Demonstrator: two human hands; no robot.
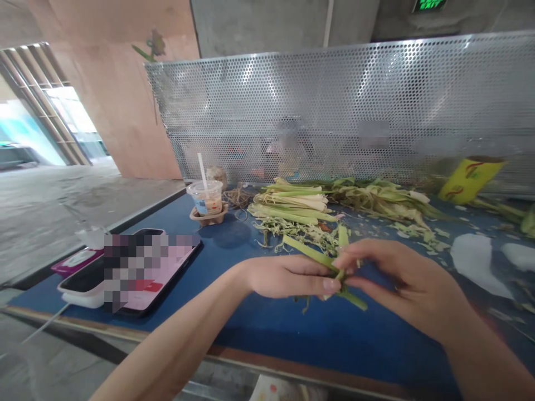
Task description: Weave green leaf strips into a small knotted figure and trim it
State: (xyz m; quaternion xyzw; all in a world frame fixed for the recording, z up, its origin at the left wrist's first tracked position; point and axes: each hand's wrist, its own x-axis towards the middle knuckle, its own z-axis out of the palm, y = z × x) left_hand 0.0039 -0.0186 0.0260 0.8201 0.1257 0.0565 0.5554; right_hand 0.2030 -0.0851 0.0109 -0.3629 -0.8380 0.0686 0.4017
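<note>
Folded green leaf strips (309, 252) cross each other between my two hands above the blue table. My left hand (284, 277) comes in from the left, its thumb pressing the crossing against the fingers. On the other side, my right hand (405, 287) pinches the same strips close to that crossing. Strip ends stick out to the upper left, upward and to the lower right. Behind the hands lies a bundle of pale green leaf strips (288, 203), with curled green shreds (292, 231) in front of it.
A cup with a straw (208, 199) stands in a cardboard holder. A tablet (167, 281), a phone in a pale case (83, 284) and a purple pack (69, 266) are at left. Further right are husk-like leaves (380, 203), a yellow bag (470, 178) and white paper (478, 262). A perforated metal panel (334, 94) rises behind.
</note>
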